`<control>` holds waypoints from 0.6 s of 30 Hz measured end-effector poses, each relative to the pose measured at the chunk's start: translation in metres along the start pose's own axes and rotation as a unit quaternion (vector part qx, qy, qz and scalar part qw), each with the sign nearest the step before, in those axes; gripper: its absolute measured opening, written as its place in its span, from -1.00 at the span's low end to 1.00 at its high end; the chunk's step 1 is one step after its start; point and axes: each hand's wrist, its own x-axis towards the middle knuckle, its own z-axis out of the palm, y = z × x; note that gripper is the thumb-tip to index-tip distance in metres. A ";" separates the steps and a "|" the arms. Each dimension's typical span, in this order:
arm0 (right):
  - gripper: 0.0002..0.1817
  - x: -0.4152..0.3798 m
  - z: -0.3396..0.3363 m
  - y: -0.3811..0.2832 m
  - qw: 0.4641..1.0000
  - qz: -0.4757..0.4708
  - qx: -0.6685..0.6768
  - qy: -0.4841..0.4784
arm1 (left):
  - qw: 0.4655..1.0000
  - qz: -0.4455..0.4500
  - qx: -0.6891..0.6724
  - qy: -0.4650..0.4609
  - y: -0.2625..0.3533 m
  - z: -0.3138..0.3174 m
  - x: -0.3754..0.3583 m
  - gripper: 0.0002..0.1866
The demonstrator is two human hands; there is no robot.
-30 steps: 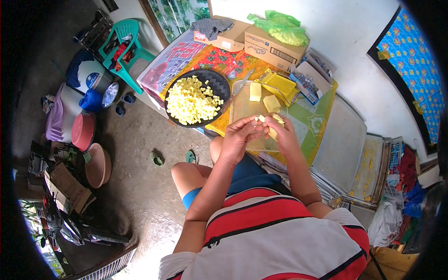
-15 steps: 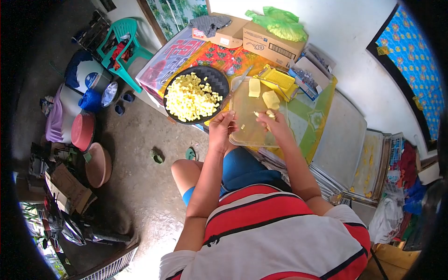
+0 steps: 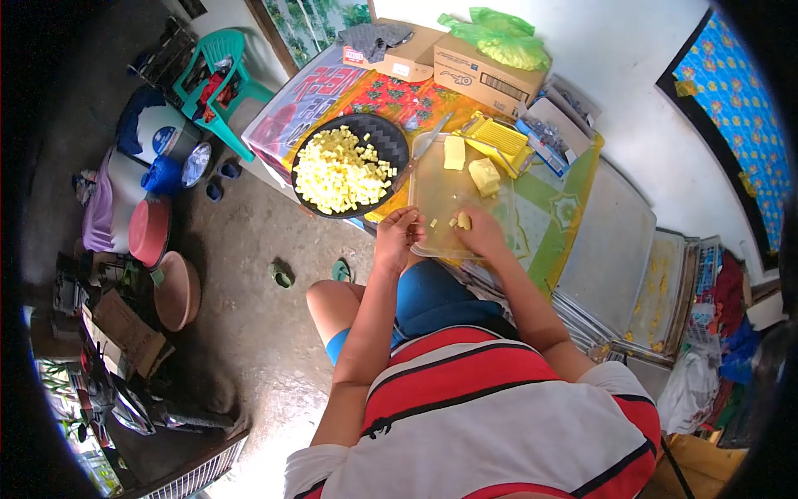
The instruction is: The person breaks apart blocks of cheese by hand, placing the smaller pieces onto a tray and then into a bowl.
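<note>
My left hand (image 3: 400, 236) is closed, fingertips pinched together, at the left edge of a translucent plastic tray (image 3: 439, 200); what it holds, if anything, is too small to make out. On the tray, my right hand (image 3: 485, 233) has its fingers closed around a pale yellow cheese piece (image 3: 464, 221). Small crumbs lie between the hands. Two larger cheese blocks (image 3: 454, 153) sit toward the tray's far side, the right one cut. A knife (image 3: 432, 137) rests along the tray's upper left edge. To the left, a round black plate (image 3: 386, 143) carries a heap of small cheese cubes (image 3: 341, 175).
Behind the tray lies a yellow slotted plastic rack (image 3: 496, 143). Cardboard boxes (image 3: 478, 76) topped by a green plastic bag (image 3: 499, 41) line the wall. Metal baking trays (image 3: 603, 241) are stacked on the right. A green chair (image 3: 218, 79) stands left of the table.
My right hand has lowered and drawn slightly left and nearer me, with a cheese piece at its fingers. The right-hand block looks shifted or turned. My left hand has barely moved.
</note>
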 end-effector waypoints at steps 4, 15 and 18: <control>-0.67 -0.001 -0.009 0.005 0.998 0.051 0.019 0.021 | 1.000 -0.025 -0.017 -0.006 -0.004 -0.001 0.004 -0.80; -0.65 0.005 -0.014 0.006 0.999 -0.036 0.015 -0.024 | 0.998 -0.051 -0.014 -0.039 -0.013 0.000 0.010 -0.85; -0.63 0.007 -0.012 -0.002 0.995 -0.085 0.000 -0.042 | 0.997 -0.056 -0.001 -0.056 -0.014 0.000 0.010 -0.86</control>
